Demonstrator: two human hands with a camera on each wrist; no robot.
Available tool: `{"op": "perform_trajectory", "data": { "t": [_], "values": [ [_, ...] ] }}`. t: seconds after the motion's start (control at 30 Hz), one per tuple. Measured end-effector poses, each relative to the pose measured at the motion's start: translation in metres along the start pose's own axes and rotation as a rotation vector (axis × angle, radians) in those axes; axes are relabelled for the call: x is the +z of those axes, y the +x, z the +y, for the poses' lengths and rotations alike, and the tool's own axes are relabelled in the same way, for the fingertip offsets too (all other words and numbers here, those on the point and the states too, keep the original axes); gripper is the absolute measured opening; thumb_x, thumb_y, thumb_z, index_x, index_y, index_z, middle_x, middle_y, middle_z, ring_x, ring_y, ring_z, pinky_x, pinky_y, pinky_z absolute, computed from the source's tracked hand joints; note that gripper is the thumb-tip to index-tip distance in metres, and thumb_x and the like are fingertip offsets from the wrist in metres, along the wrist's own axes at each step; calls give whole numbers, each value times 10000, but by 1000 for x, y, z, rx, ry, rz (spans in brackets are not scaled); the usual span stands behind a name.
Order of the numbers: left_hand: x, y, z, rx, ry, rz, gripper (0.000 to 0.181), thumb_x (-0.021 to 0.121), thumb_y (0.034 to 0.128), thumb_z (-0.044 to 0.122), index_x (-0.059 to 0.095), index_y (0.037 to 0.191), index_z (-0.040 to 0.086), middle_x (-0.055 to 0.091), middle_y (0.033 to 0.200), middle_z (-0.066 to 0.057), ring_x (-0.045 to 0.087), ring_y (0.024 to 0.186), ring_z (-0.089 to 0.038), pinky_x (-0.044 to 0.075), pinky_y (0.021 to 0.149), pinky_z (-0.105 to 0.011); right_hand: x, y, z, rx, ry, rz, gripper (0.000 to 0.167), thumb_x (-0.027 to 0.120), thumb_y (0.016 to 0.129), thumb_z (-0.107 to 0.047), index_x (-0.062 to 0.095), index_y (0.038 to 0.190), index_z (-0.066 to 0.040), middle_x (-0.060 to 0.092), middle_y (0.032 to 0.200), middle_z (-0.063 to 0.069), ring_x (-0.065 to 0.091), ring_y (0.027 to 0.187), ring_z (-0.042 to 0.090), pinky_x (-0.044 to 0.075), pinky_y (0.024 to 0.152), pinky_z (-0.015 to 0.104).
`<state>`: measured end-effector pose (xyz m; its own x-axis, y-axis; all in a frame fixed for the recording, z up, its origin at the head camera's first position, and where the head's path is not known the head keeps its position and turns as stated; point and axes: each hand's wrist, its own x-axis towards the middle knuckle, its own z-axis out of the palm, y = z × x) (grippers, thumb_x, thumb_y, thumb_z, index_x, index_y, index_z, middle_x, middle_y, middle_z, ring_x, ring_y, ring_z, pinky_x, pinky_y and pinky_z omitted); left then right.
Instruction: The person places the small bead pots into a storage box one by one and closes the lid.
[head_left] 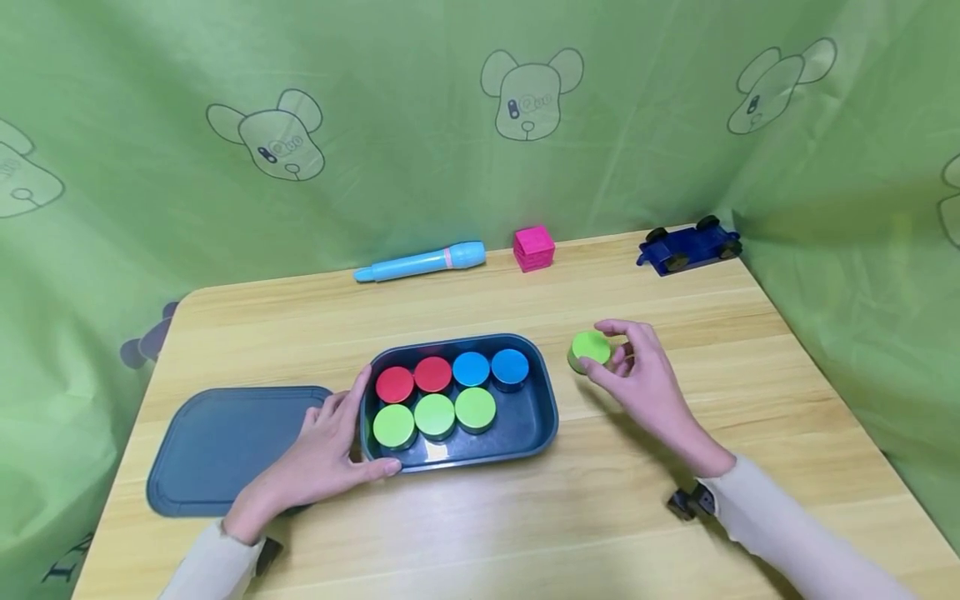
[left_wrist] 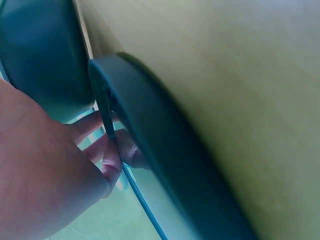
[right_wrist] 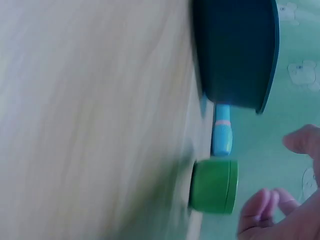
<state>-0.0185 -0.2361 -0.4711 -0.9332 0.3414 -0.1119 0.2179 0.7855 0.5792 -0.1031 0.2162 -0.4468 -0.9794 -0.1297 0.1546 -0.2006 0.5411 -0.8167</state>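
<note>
My left hand (head_left: 322, 454) holds the left end of a dark blue-green rectangular box (head_left: 517, 446), thumb at its front corner and a finger along the back corner. Two red tubs (head_left: 432, 375), two blue tubs (head_left: 471, 369) and three green tubs (head_left: 435, 414) stand inside the box in two rows. To the right of it, a small green lidded tub (head_left: 590, 348) is upright on the table. Around that tub my right hand (head_left: 637, 375) is spread with curved fingers; the right wrist view shows a gap between the fingertips (right_wrist: 255, 202) and the tub (right_wrist: 212, 187).
A dark flat lid (head_left: 232, 442) lies left of the box, partly under my left forearm. Along the back edge are a light blue toy microphone (head_left: 420, 262), a pink cube (head_left: 534, 248) and a dark blue toy car (head_left: 690, 248). Green printed cloth (head_left: 420, 167) hangs behind the wooden table (head_left: 585, 517).
</note>
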Motion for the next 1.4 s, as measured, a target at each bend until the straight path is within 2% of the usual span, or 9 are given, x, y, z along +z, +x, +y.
{"op": "perform_trajectory", "data": {
  "t": [0.13,0.3,0.57,0.87,1.17,1.4],
  "values": [
    [0,0,0,5,0,2,1328,776,864,771,-64,1768,282,434,1645,-202,371,1480,-391,313,1030,-602,-6,3,10,60,-35,-41,668,871,953,-174,555,1515,2,453,1284,214,507,955,255,449,747,185],
    [1,0,-1,1,1,-7,1326,769,862,782,-76,1764,302,433,1647,-189,364,1489,-372,312,1038,-592,-8,8,18,91,-43,-85,754,890,923,-158,517,1550,32,441,1307,249,501,985,270,464,763,186],
    [2,1,0,7,5,-2,1326,768,864,780,-75,1765,296,440,1638,-194,373,1480,-371,319,1031,-586,-4,17,26,102,-70,-113,648,897,894,-74,584,1443,66,492,1283,245,519,973,269,455,775,214],
    [1,0,0,25,13,4,1328,773,870,766,-58,1770,253,464,1620,-190,392,1460,-376,329,1001,-568,-6,19,27,118,-76,-158,652,902,905,-133,596,1438,84,535,1219,212,531,971,262,445,805,250],
    [0,0,0,23,4,3,1321,768,872,772,-54,1770,260,467,1622,-184,379,1472,-368,307,1017,-569,-12,7,6,116,-42,-118,615,893,934,-212,633,1440,20,542,1251,181,556,989,267,477,796,229],
    [0,-1,0,19,4,3,1321,776,873,761,-58,1770,265,468,1611,-200,380,1473,-374,317,1026,-588,-8,-4,-19,-11,19,-41,552,925,902,-166,695,1380,-13,564,1233,136,559,1010,237,492,807,199]
  ]
}}
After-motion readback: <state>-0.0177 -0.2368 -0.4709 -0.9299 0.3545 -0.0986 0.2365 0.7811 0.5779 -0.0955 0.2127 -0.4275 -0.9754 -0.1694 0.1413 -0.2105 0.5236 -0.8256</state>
